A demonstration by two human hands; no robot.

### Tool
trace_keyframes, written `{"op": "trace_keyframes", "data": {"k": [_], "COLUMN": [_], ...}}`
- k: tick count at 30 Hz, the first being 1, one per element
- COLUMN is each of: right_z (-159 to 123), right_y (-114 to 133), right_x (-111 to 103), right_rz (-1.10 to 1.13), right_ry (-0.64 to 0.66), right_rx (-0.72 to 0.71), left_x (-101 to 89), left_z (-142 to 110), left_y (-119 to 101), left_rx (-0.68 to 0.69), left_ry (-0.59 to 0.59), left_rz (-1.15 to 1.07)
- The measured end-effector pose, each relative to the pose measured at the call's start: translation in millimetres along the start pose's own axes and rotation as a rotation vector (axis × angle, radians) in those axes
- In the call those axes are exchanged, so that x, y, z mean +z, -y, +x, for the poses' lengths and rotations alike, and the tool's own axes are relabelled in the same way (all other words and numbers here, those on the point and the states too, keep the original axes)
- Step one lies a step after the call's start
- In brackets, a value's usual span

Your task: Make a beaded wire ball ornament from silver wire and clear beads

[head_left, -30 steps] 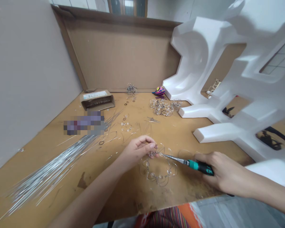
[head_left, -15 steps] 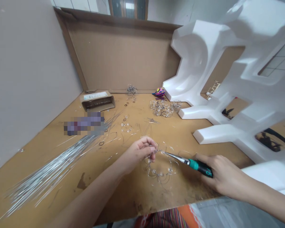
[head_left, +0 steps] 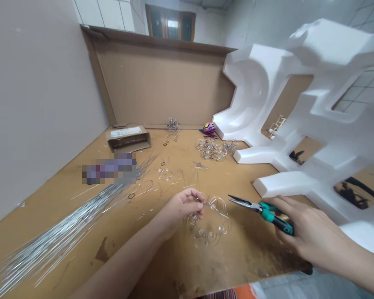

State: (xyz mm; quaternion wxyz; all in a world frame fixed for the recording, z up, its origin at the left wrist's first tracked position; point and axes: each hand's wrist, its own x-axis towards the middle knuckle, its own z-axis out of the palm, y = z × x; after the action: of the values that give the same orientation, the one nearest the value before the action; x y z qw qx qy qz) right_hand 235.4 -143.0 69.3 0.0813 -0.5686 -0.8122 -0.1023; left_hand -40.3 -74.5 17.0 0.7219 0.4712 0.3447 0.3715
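Note:
Between the thumb and fingers of my left hand [head_left: 187,207] is the upper left part of a beaded wire ring [head_left: 210,236], a loop of thin silvery wire with clear beads and curled ends. My right hand [head_left: 302,228] is wrapped round the green and black handles of needle-nose pliers [head_left: 264,211]. Their jaws stand slightly apart, pointing left, and are clear of the ring. A smaller ring of clear beads [head_left: 165,174] lies on the table beyond my left hand.
A bundle of straight wires [head_left: 71,226] lies at the left, below a small open cardboard box [head_left: 129,141]. Several finished-looking wire pieces [head_left: 213,150] lie in a heap near a colourful striped object [head_left: 209,128]. White foam packing [head_left: 277,153] stands along the right.
The pliers have come away from the wire ring to the right, and their jaws have parted. My left hand still holds the ring. The view has tilted up a little.

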Motion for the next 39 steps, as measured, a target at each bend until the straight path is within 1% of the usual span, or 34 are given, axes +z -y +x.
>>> {"op": "trace_keyframes", "data": {"k": [3, 7, 10, 14, 19, 24, 29, 35, 39], "right_z": [-1, 5, 10, 13, 12, 12, 14, 14, 14], "right_y": [8, 24, 31, 36, 37, 36, 33, 31, 30], "right_x": [-5, -4, 0, 3, 4, 7, 10, 13, 14], "right_rz": [0.017, -0.065, -0.164, -0.238, -0.253, -0.254, -0.275, -0.304, -0.282], "right_ry": [0.040, -0.016, -0.047, -0.045, -0.035, -0.067, -0.092, -0.146, -0.165], "right_rx": [-0.047, -0.093, -0.083, -0.061, -0.081, -0.109, -0.155, -0.174, -0.160], "left_x": [4.3, 9.3, 10.0, 8.0, 7.8, 11.0, 12.1, 9.0, 7.9], "left_z": [0, 0, 1, 0, -3, -4, -3, -1, -3], "left_y": [1, 1, 1, 2, 0, -1, -1, 2, 1], "left_rx": [0.020, 0.045, 0.062, 0.071, 0.077, 0.063, 0.028, 0.026, 0.012], "left_ry": [-0.053, -0.075, -0.101, -0.080, -0.090, -0.123, -0.140, -0.102, -0.096], "left_rz": [0.044, 0.043, 0.045, 0.125, 0.182, 0.202, 0.147, 0.033, 0.029]}}
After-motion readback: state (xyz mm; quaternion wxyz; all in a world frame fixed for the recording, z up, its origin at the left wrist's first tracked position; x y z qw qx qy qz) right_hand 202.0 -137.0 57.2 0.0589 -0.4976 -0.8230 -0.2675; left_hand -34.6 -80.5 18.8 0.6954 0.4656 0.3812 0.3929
